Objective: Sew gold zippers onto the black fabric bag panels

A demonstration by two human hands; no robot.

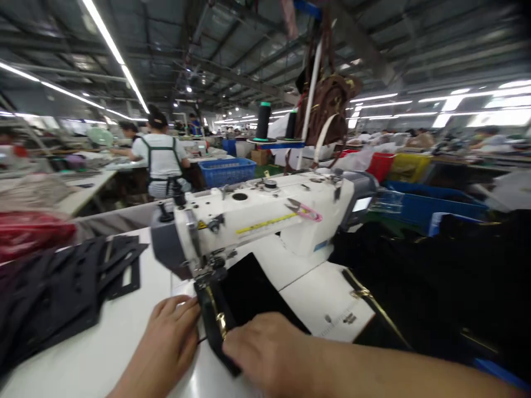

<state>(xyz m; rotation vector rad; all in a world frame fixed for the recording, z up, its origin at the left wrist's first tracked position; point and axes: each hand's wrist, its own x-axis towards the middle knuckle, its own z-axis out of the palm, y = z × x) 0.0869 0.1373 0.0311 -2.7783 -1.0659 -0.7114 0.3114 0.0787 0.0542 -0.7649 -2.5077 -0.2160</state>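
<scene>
the left hand (168, 337) lies flat and open beside the black strap (213, 326) on the white worktop (95, 354). the right hand (265, 348) presses it, fingers loose, under the sewing machine (257, 221).

Both hands press a black zippered fabric piece (232, 309) flat under the white sewing machine (265, 221): left hand (168, 337) beside it, right hand (269, 354) on it.

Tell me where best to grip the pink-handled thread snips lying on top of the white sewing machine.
Probably from above, at the pink-handled thread snips' pink loop: they lie flat on the white sewing machine's top, handle pointing right, metal blades pointing left, so the handle is the safer end.
</scene>
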